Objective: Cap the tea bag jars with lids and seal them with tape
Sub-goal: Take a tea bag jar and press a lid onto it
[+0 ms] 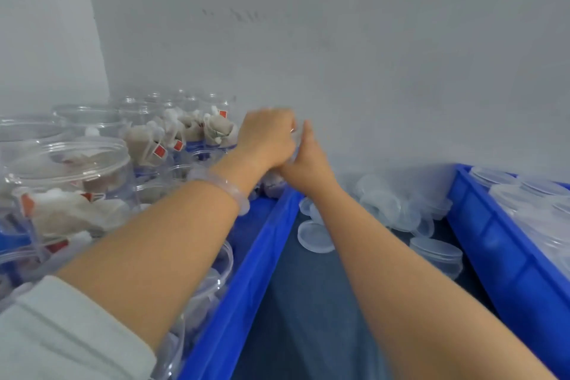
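Progress on the capping?
– Early, by my reading. The jars [77, 169] of tea bags in the left bin [262, 240] stand open-mouthed. Loose lids [314, 236] lie on the cloth [293, 302] between the bins.

Hands?
– Both are raised over that bin's far corner. Left hand [266, 135] is curled round a clear lid [294, 140], blurred. Right hand [305, 152] lies straight-fingered against it.

Tape?
– None in view. Right bin [481, 225] holds lidded jars [502, 177]. Whether sealed, cannot tell.
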Tool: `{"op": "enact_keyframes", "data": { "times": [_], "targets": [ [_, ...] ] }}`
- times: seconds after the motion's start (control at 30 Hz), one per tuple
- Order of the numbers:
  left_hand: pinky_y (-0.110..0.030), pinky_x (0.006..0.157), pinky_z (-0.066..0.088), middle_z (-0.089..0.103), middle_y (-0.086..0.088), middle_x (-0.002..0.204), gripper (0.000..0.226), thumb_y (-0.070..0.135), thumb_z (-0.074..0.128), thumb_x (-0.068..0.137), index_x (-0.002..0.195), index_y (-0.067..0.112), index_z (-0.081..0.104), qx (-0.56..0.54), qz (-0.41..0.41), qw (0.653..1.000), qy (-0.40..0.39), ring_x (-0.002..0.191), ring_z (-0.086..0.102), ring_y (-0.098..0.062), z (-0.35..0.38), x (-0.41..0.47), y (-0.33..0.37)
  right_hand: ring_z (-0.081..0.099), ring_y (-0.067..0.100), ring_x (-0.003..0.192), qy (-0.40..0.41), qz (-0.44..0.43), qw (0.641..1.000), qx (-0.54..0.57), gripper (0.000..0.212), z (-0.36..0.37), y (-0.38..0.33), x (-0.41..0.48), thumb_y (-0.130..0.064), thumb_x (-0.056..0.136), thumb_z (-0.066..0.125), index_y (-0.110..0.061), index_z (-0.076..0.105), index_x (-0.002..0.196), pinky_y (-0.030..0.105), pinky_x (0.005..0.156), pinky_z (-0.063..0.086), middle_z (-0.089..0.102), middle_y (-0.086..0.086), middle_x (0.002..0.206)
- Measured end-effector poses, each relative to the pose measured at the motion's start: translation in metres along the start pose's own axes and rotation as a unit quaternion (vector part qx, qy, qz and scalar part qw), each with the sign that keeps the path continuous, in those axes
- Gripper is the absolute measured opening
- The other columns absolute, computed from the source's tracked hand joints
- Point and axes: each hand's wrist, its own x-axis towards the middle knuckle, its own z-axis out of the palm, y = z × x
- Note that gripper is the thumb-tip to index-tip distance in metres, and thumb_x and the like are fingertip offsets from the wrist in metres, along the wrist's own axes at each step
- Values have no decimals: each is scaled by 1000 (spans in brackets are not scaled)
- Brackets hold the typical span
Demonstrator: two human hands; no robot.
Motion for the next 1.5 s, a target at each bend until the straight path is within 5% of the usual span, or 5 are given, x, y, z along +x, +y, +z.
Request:
{"op": "enact_keyframes", "data": {
  "times": [0.33, 0.6, 1.0, 1.23, 1.5],
  "targets": [
    [-34, 78, 44, 68, -12, 87, 25, 21, 51, 96, 91, 3, 67, -378, -73, 921, 57, 94, 61, -31, 32, -2, 90, 57, -13, 76, 155, 104, 970, 155, 67, -52, 72, -103, -40, 58, 87, -32, 43, 109, 5, 60, 42, 56, -17, 94],
    [-22, 73, 48, 62, -9, 109, 26, -4, 49, 92, 104, 8, 68, -398, -186, 846, -303, 101, 58, -22, 95, -42, 61, 60, -12, 94, 130, 75, 966, 210, 73, -18, 109, -165, -21, 56, 84, -47, 45, 112, 2, 72, 42, 59, -34, 106],
    [-32, 98, 43, 60, -3, 93, 11, 20, 52, 96, 87, 21, 59, -230, -146, 955, -116, 88, 56, -19, 148, -98, 58, 56, 8, 112, 165, 100, 973, 124, 95, -24, 118, -171, -51, 48, 82, -40, 39, 132, 37, 93, 50, 58, -17, 119],
    [-30, 55, 56, 53, 0, 60, 16, 3, 47, 92, 83, 6, 60, -738, -317, 590, 85, 44, 56, -9, 69, -69, 82, 55, 5, 111, 169, 102, 972, 125, 89, -24, 113, -172, -53, 50, 78, -41, 41, 130, 35, 92, 50, 57, -23, 117],
    [-27, 52, 33, 52, 3, 58, 24, 23, 54, 85, 64, 11, 57, -381, -226, 896, -39, 56, 43, -12, 65, -80, 80, 52, 3, 114, 168, 107, 972, 124, 95, -24, 116, -170, -56, 48, 78, -39, 38, 133, 33, 95, 48, 55, -22, 121]
  ]
}}
